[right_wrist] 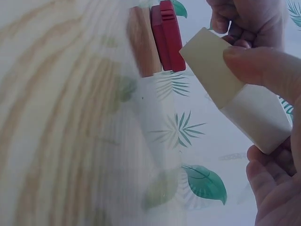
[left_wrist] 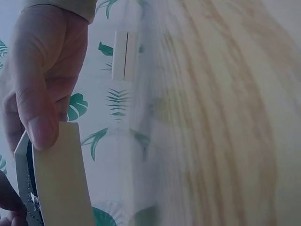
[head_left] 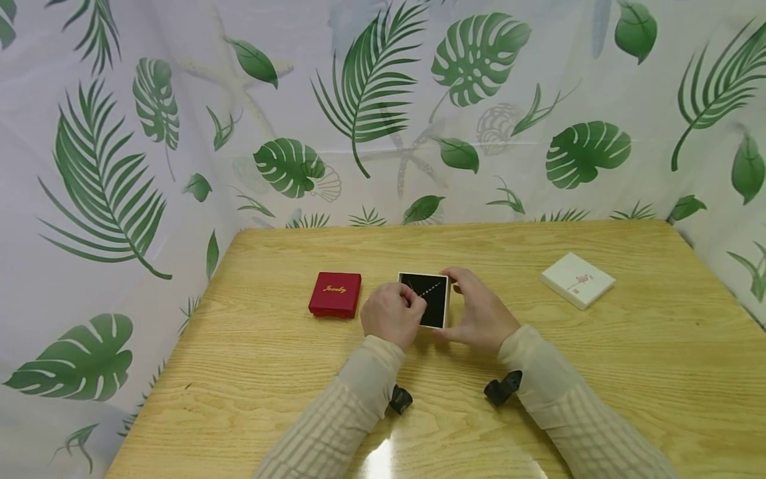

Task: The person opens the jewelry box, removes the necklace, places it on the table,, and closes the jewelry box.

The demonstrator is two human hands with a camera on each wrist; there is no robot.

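An open white box (head_left: 436, 315) with a black lining is in the middle of the head view. My right hand (head_left: 481, 311) grips its right side, the thumb on the near wall and the fingers round the far corner. Across the black lining runs a thin silver chain (head_left: 429, 290) with small shiny pieces, also visible in the left wrist view. My left hand (head_left: 391, 314) is over the box's left part and pinches the chain between thumb and curled fingers. In the right wrist view the box (right_wrist: 256, 115) appears tilted, its inside hidden.
A red jewelry box (head_left: 336, 294) with gold lettering lies left of my left hand. Further right on the wooden table (head_left: 269, 386) is a flat white box lid (head_left: 578, 280) with a pink flower print. A leaf-patterned cloth (head_left: 383, 100) hangs behind the table.
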